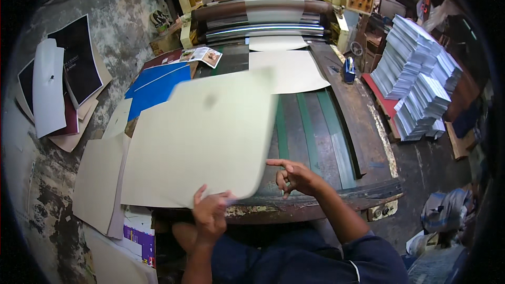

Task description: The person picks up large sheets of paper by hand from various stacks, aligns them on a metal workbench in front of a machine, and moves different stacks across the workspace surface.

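Left hand [210, 213] pinches the blurred cream sheet [202, 139] at 6 o'clock; right hand [295, 176], fingers spread, holds nothing, so the sheet may slip or crease

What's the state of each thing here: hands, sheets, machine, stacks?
left hand: gripping the near edge of the large cream sheet
large cream sheet: lifted, motion-blurred
right hand: free, forefinger out, beside the sheet's edge
second cream sheet: flat on the green-belted feed table
roller machine: sheet draped over its rollers
printed stacks: piled high at right
blue sheets: lying flat
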The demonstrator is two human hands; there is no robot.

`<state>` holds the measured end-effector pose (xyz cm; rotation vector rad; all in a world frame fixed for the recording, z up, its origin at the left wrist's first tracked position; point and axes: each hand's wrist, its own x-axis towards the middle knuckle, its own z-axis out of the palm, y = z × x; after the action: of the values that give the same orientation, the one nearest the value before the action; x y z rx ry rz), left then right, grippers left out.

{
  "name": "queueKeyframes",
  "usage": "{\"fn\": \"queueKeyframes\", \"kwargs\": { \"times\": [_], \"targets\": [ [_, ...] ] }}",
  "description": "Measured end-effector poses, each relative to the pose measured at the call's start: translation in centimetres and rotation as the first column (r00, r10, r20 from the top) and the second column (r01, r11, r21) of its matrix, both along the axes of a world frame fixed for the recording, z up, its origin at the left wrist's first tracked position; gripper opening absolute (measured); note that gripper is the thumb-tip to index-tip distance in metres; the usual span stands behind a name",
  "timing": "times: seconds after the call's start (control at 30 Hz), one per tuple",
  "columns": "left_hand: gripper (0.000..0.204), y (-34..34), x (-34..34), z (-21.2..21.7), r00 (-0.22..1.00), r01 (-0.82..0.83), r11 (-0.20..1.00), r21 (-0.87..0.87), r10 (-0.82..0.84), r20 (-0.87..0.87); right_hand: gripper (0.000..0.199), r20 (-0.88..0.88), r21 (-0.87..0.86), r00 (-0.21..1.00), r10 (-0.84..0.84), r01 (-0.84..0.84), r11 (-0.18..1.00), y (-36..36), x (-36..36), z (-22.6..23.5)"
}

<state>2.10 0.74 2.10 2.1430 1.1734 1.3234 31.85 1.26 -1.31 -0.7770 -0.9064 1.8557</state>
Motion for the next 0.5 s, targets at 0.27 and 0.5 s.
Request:
{"fn": "queueKeyframes", "kwargs": {
  "times": [0.27,0.5],
  "targets": [
    [0.102,2.5,-0.9,0.9,0.744,0.041,0.999,-0.023,-0.046,-0.667,0.030,0.112,-0.325,0.904,-0.413,0.426,0.844,-2.8,0.3,-4.8],
    [0.082,3.5,-2.3,-1.0,0.802,0.105,0.978,-0.179,-0.189,-0.566,0.023,-0.014,-0.474,0.852,-0.524,0.456,0.753,1.4,0.0,-12.5]
  ]
}}
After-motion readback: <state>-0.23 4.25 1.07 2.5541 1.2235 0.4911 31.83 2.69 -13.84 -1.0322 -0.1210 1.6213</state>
